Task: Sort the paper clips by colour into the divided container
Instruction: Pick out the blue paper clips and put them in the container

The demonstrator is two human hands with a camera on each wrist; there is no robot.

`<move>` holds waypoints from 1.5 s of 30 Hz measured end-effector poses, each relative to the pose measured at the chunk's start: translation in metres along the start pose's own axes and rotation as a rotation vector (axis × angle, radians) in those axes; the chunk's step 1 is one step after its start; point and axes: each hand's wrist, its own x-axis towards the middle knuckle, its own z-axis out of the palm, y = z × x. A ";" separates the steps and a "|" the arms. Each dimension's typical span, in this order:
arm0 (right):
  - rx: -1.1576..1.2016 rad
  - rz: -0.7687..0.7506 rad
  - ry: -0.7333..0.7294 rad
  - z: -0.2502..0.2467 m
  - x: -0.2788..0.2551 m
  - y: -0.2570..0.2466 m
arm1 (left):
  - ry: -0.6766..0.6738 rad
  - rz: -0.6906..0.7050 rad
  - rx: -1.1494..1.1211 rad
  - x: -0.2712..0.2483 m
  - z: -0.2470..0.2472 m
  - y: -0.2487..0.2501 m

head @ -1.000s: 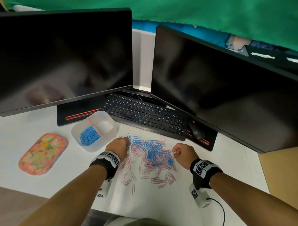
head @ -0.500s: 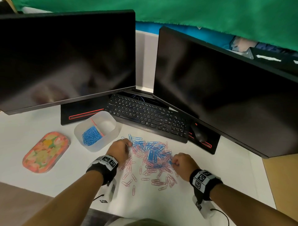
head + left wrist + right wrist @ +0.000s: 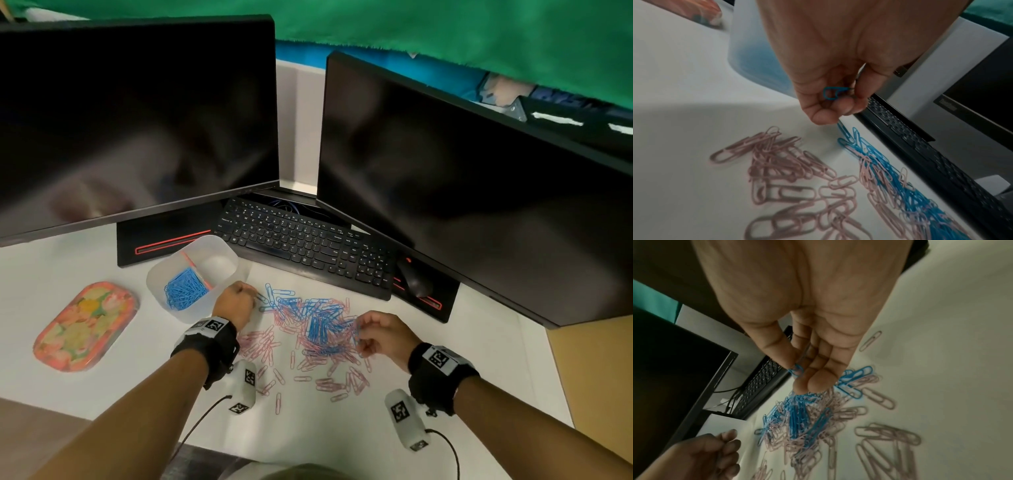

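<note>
A mixed heap of blue and pink paper clips (image 3: 315, 329) lies on the white desk in front of the keyboard. The translucent divided container (image 3: 226, 270) stands to its left, with blue clips (image 3: 183, 293) in its left compartment. My left hand (image 3: 236, 301) sits at the heap's left edge beside the container, fingers curled round a blue clip (image 3: 833, 94). My right hand (image 3: 380, 334) hovers at the heap's right edge, thumb and fingers pinching a blue clip (image 3: 796, 369). Pink clips (image 3: 777, 162) are spread nearer to me.
A black keyboard (image 3: 305, 246) and a mouse (image 3: 412, 279) lie just behind the heap, under two dark monitors (image 3: 137, 113). A floral tray (image 3: 85, 325) rests at the left. The desk's front edge runs close below my wrists.
My right hand has lifted slightly off the heap with a blue clip pinched. My left hand stays at the heap's left edge.
</note>
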 end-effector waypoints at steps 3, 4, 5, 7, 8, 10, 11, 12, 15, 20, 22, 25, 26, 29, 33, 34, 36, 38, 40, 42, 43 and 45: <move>0.095 -0.001 -0.026 0.003 -0.002 -0.006 | -0.010 0.047 0.256 0.004 0.003 0.002; 0.108 -0.002 -0.029 0.003 -0.003 -0.007 | -0.033 0.083 0.375 0.004 0.003 0.004; 0.123 -0.001 -0.031 0.003 -0.003 -0.007 | -0.059 0.130 0.497 0.005 0.003 0.005; 0.150 0.004 -0.030 0.003 -0.003 -0.008 | -0.101 0.220 0.721 0.007 0.003 0.005; 0.159 0.004 -0.027 0.003 -0.003 -0.009 | -0.110 0.246 0.798 0.008 0.002 0.005; 0.146 0.000 -0.016 0.002 -0.002 -0.009 | -0.103 0.271 0.869 0.010 0.002 0.003; 0.118 -0.005 -0.005 0.001 -0.002 -0.008 | -0.092 0.282 0.883 0.011 0.002 0.002; 0.079 -0.010 0.003 0.001 -0.002 -0.007 | -0.085 0.284 0.892 0.010 0.002 0.002; -0.059 -0.019 0.010 0.001 0.001 0.001 | -0.082 0.265 0.898 0.009 0.003 0.002; -0.614 -0.154 0.081 0.012 -0.002 0.006 | -0.106 0.236 0.876 0.006 0.004 0.003; -0.721 -0.241 0.071 0.021 -0.005 0.006 | -0.107 0.247 0.858 0.005 0.004 0.005; -0.903 -0.372 0.004 0.034 -0.003 0.010 | -0.093 0.240 0.797 0.001 0.004 0.006; -0.972 -0.399 -0.020 0.038 -0.001 0.010 | -0.084 0.231 0.770 -0.002 0.004 0.006; -1.087 -0.429 -0.047 0.045 0.004 0.012 | -0.073 0.219 0.649 -0.009 0.003 0.004; -1.097 -0.405 -0.046 0.045 0.009 0.011 | -0.080 0.181 0.440 -0.016 0.001 -0.002; -1.075 -0.399 -0.039 0.045 0.010 0.012 | -0.082 0.176 0.386 -0.019 0.000 -0.004; -1.011 -0.387 -0.016 0.042 0.010 0.011 | -0.106 0.161 0.267 -0.023 -0.001 -0.005; -0.902 -0.365 0.009 0.039 0.009 0.009 | -0.156 0.102 0.120 -0.026 -0.003 -0.004; -0.794 -0.309 0.019 0.037 0.009 0.005 | -0.193 0.009 -0.054 -0.029 -0.004 -0.001; -0.707 -0.257 0.034 0.035 0.011 0.001 | -0.205 -0.072 -0.193 -0.031 -0.006 0.004; -0.667 -0.233 0.040 0.033 0.012 -0.001 | -0.211 -0.099 -0.245 -0.032 -0.007 0.006; -0.590 -0.168 0.039 0.033 0.015 -0.009 | -0.224 -0.127 -0.334 -0.035 -0.009 0.008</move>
